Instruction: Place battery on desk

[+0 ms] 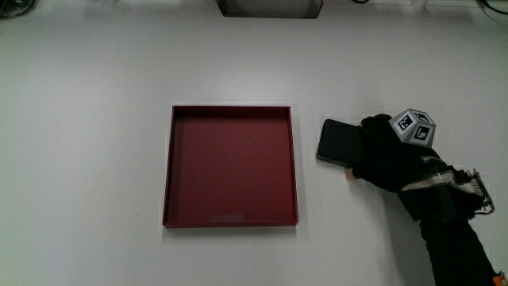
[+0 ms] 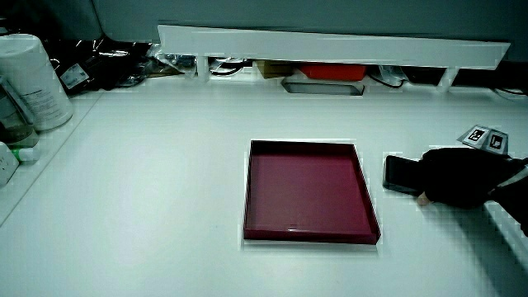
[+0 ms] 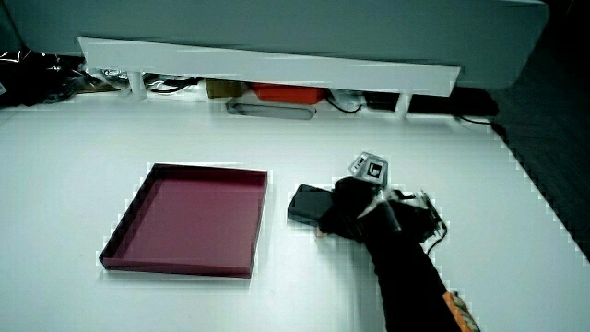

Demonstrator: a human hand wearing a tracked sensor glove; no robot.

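Battery lies flat on table beside tray; hand's fingers grip it.

Main view: overhead, straight down, close on the table; side views: forward and down toward the low partition, wider; all share the red tray.

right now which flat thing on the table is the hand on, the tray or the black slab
The black slab, the battery. The hand rests on its edge, beside the red tray. The tray lies apart, untouched.
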